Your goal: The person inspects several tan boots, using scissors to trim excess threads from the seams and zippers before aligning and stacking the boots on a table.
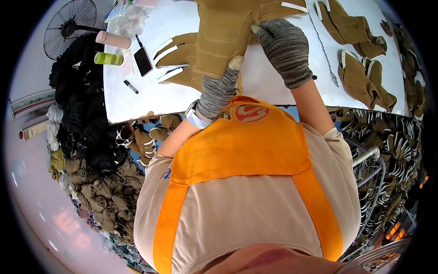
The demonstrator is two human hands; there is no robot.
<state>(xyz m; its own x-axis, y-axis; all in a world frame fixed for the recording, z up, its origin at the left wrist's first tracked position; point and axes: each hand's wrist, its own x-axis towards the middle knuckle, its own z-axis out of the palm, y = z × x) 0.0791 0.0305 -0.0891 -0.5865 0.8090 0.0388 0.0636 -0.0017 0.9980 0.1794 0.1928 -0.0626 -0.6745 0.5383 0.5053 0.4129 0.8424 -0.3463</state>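
Note:
A brown work glove (223,41) with stitched seams is held up over the white table. My left hand (220,91), in a grey knit glove, grips its near edge, the thumb lying on top and the fingers hidden underneath. On the right side of the same piece, my right hand (286,52), also in grey knit, is closed in a pinch at the edge. Beneath and to the left lies another brown glove (180,55) with white strips on its fingers. The far end of the held glove runs out of view.
More brown gloves (358,82) lie at the table's right, beside a thin cord (323,50). On the left are a phone (143,61), a marker (131,86), a green-capped jar (108,58) and a pink bottle (113,39). Glove piles (107,196) and a fan (70,28) stand around the table.

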